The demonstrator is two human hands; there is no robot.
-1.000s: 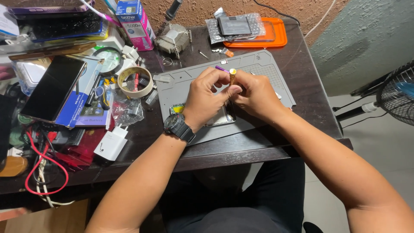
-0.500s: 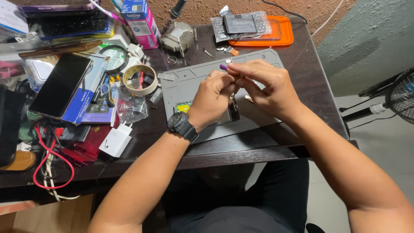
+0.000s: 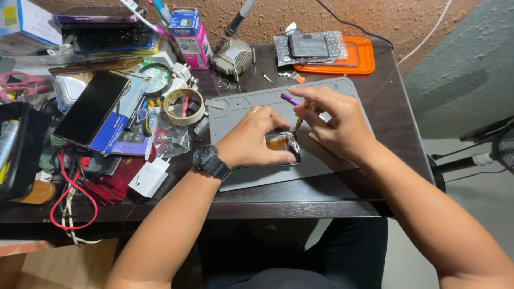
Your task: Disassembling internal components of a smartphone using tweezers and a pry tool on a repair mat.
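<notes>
Bending at the wrist, the left hand (image 3: 254, 140) lies palm down on the grey work mat (image 3: 235, 115), with a black watch (image 3: 211, 161) on its wrist. Its fingers curl shut around a small opened device (image 3: 285, 145), pinning it flat to the mat. The right hand (image 3: 336, 124) comes in from the right with its fingers pinched together on a thin tool with a purple end (image 3: 292, 108). The tool slants down, and its tip touches the device. The device looks dark and shiny, with an orange-brown strip inside; most of it is hidden under the fingers. It sits near the middle of the mat, on the dark table (image 3: 385, 96). A roll of tape (image 3: 183, 106) lies left of the mat, and an orange tray (image 3: 360, 63) sits behind it.
</notes>
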